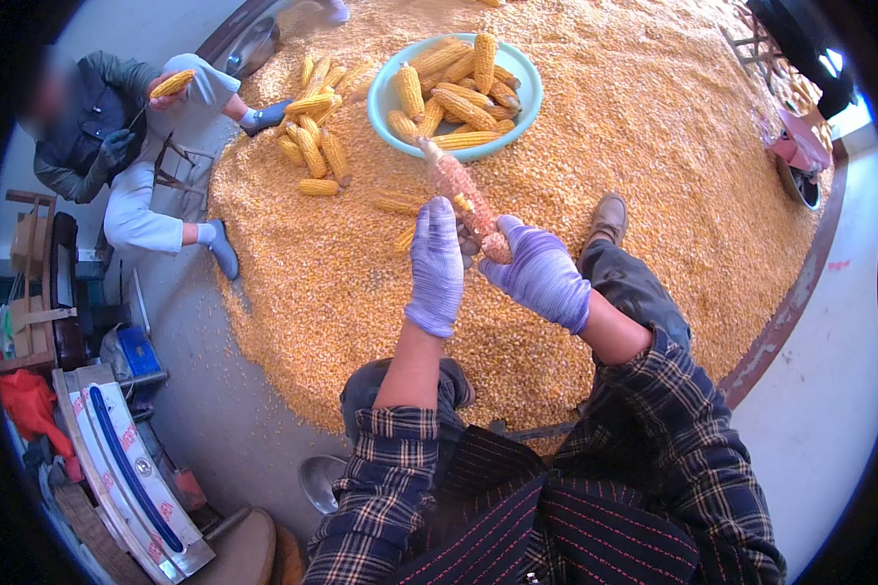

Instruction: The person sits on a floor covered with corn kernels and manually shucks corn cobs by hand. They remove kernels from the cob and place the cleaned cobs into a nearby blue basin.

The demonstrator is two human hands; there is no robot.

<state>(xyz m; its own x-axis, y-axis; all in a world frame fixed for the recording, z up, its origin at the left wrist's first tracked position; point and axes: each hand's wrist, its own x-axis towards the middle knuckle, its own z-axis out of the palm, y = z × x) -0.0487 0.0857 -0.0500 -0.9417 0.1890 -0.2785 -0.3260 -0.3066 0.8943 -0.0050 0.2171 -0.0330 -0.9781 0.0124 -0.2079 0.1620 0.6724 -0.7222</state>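
Both my hands wear purple-and-white knit gloves and hold one mostly bare corn cob (459, 191), reddish, with a few yellow kernels left near its middle. My right hand (541, 274) grips its lower end. My left hand (437, 267) lies along the cob's left side, fingers pointing up, its darker fingertips partly behind the cob. Just beyond the cob's far tip, a light green basin (533, 88) holds several unshelled ears of corn (464, 107). More ears (311, 146) lie in a pile left of the basin. A thick heap of loose kernels (673, 146) surrounds all this.
At the left a seated person (80, 124) holds an ear of corn (172, 84) and a thin tool. A metal bowl (322, 482) lies on the floor by my left leg. Boxes and a red cloth (33, 409) crowd the lower left. A pink container (803, 146) stands far right.
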